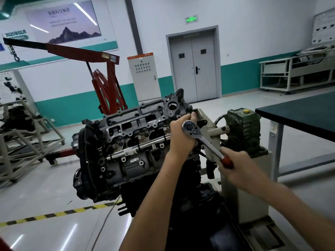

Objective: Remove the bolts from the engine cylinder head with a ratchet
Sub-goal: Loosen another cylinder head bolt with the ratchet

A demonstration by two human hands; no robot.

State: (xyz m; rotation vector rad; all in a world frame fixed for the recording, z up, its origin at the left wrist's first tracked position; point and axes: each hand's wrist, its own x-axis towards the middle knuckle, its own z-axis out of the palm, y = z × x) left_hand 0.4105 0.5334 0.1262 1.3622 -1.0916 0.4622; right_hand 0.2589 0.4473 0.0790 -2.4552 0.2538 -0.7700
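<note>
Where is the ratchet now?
In the head view, right of centre: the ratchet has its head over the left hand at the right end of the cylinder head, its red handle in the right hand.

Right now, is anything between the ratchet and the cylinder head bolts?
Only the left hand: it lies over the cylinder head directly beneath the ratchet head, hiding whatever is under it. The right hand grips the red handle.
</note>
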